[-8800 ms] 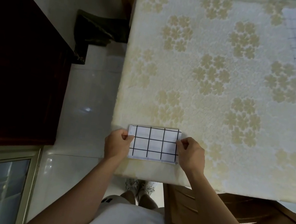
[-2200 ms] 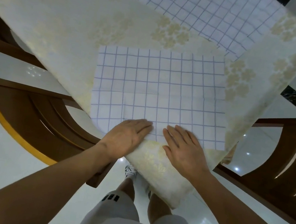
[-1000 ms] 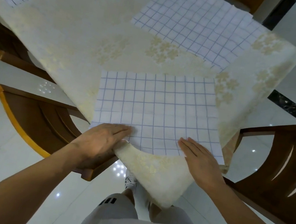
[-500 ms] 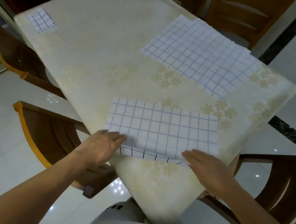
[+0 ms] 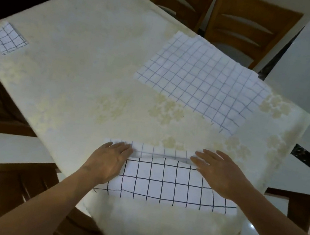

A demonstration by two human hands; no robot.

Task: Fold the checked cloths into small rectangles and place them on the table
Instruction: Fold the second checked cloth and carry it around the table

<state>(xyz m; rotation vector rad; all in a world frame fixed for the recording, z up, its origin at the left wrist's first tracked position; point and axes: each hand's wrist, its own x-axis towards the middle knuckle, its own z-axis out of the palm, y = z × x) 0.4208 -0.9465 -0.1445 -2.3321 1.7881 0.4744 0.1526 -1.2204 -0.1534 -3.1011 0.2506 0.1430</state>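
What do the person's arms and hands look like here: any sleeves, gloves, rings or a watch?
Both forearms are bare to the frame edge, with no sleeves showing. The left hand and right hand wear no gloves, and no rings, watch or wristband are visible.

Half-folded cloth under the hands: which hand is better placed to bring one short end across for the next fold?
Probably the right hand. It lies flat on the half-folded cloth, whose right end reaches well past it along the table edge. The left hand already covers the left end, so it could pin there.
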